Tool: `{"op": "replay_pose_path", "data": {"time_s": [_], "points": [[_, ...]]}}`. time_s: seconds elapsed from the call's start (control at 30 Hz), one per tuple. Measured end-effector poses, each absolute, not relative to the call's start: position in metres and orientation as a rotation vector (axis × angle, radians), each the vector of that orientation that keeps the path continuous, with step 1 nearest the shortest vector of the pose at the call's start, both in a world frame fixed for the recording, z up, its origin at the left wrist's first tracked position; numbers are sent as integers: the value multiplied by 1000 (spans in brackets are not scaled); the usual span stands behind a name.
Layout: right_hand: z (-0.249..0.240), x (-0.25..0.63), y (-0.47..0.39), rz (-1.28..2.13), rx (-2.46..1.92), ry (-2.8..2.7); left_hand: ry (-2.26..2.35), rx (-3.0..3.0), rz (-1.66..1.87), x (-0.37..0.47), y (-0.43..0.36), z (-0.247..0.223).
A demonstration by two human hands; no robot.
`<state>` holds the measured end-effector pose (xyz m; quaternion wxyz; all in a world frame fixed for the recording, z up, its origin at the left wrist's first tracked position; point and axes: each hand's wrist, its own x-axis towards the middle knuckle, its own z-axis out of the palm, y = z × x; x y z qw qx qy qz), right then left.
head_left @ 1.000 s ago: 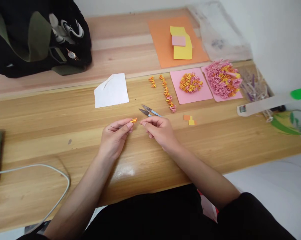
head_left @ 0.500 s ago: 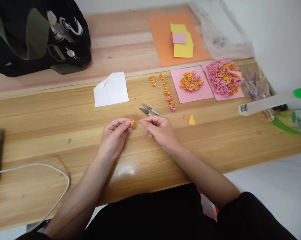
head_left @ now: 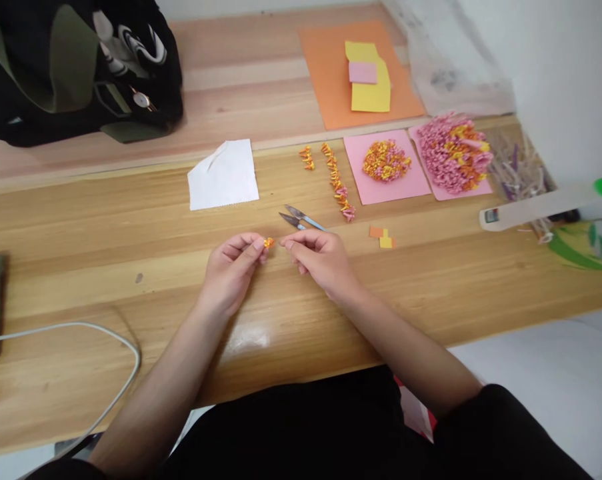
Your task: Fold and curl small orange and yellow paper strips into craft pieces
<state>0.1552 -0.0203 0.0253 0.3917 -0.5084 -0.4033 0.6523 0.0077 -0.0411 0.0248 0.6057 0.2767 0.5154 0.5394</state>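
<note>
My left hand (head_left: 235,272) pinches a small orange-yellow flower-like cluster (head_left: 269,243) between thumb and fingertips. Just to its right, my right hand (head_left: 327,263) has thumb and forefinger pressed together; whatever they grip is too small to make out. A narrow gap separates the two sets of fingertips. Thread snips (head_left: 301,217) lie right behind my right hand, their handles partly hidden by it. Farther back runs a long row of little orange and pink clusters (head_left: 335,177), beside a short orange row (head_left: 307,159).
Two pink sheets carry a smaller pile (head_left: 385,160) and a larger pile (head_left: 453,153) of clusters. Around them are white paper (head_left: 225,179), paper scraps (head_left: 383,238), an orange sheet (head_left: 321,80), a black bag (head_left: 145,127), a white cable (head_left: 131,347) and a clear-and-green object (head_left: 535,203).
The view has shifted slightly. My left fingertips and the orange-yellow cluster are a little nearer to my right fingertips. Both hands keep their pinch.
</note>
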Motion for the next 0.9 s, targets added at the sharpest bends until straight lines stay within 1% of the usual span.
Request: {"op": "replay_pose_path", "data": {"time_s": [0.33,0.9], "points": [[27,156,-20,1728,-1262,-1015,1211,696,1226,9,-41,25],[26,155,-19,1710,-1273,-1010,1225,704,1221,8,-43,23]]}}
